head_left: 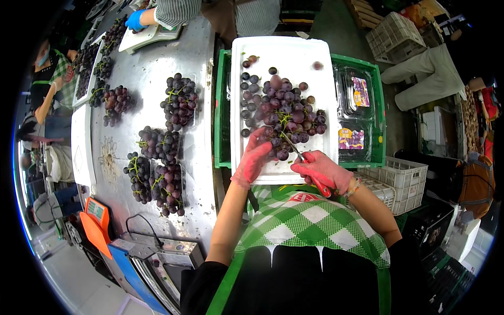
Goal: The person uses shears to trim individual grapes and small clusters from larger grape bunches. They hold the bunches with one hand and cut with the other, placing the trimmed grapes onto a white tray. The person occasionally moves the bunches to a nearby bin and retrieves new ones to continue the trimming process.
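Note:
A large bunch of dark purple grapes (285, 112) lies in a white foam tray (283, 49) in front of me, its green stems facing up. My left hand (252, 159), in a pinkish-red glove, has its fingertips against the lower left side of the bunch; whether they grip a grape is hidden. My right hand (325, 171), gloved alike, is closed around red-handled snips (322, 186). Their slim metal blades reach into the lower part of the bunch beside the stems. Loose grapes (252, 84) lie mostly left of the bunch, with a few above.
Under the tray, a green crate (378, 118) holds clear labelled punnets (352, 132). Several grape bunches (157, 165) sit on the metal table (201, 51) at left, near a sealing machine (177, 252) and an orange scale (96, 220). A co-worker's blue-gloved hand (136, 19) is over a white scale (151, 37).

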`<state>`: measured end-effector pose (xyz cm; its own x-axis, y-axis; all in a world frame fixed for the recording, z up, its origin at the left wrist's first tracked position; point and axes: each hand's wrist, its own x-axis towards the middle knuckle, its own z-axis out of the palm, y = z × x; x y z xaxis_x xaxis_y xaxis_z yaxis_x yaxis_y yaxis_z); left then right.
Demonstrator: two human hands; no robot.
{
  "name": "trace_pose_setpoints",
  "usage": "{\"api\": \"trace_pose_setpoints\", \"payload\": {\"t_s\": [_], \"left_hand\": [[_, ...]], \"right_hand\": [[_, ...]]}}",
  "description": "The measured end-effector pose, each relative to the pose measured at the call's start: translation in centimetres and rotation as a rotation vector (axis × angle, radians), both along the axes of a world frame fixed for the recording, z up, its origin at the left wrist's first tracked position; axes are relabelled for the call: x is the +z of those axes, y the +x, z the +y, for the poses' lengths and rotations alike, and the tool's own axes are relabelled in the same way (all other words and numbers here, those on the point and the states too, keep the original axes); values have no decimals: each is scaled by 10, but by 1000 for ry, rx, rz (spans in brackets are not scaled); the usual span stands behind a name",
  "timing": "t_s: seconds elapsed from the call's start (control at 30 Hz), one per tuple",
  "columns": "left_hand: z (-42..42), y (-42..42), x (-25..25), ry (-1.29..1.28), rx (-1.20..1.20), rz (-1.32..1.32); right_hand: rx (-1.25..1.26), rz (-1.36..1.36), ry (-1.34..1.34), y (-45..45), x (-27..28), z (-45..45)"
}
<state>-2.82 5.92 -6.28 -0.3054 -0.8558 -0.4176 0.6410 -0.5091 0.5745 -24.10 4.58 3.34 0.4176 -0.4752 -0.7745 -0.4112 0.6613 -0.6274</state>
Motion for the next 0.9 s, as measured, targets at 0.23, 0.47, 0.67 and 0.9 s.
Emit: {"api": "trace_pose_setpoints", "payload": {"t_s": [0.23, 0.47, 0.67, 0.9], "left_hand": [[0, 0, -1, 8, 5, 5], [0, -1, 3, -6, -12, -9], [0, -1, 1, -13, 0, 6], [0, 0, -1, -9, -14, -20]], "right_hand": [[184, 361, -384, -5, -2, 10], [335, 548, -477, 8, 19, 10], [419, 618, -631, 9, 9, 14], [457, 650, -774, 6, -1, 15]]}}
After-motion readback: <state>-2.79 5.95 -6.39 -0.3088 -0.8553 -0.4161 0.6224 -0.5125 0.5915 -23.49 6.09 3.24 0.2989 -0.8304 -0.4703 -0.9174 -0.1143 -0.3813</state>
